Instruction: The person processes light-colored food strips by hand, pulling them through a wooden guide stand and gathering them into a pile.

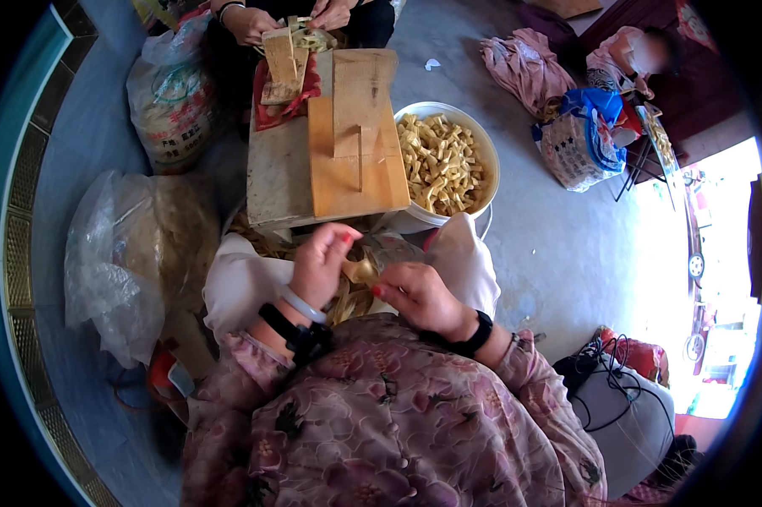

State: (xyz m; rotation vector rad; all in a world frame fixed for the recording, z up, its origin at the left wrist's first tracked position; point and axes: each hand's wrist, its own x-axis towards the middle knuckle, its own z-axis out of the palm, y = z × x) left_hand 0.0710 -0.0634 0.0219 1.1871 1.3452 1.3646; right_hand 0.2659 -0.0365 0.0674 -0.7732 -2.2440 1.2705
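Note:
A short yellowish pliable strip (360, 271) is stretched between my two hands, above my lap. The curled fingers of my left hand (317, 269) hold its left end. My right hand (425, 298) pinches the other end between thumb and fingers. More loose yellow strips (349, 305) lie between my knees, partly hidden by my hands. Ahead of me is an orange-brown wooden board (336, 190) bearing an upright wooden block (362, 95). Beside it stands a white bucket (496, 171) full of folded or knotted yellow pieces (444, 165).
The board rests on a low table (279, 190). Across it, another person's hands (254, 25) work by a smaller wooden stand (282, 63). Plastic bags (127, 247) and a filled sack (171, 114) stand left. A seat with black cables (634, 412) is behind right; another person (615, 57) sits farther off.

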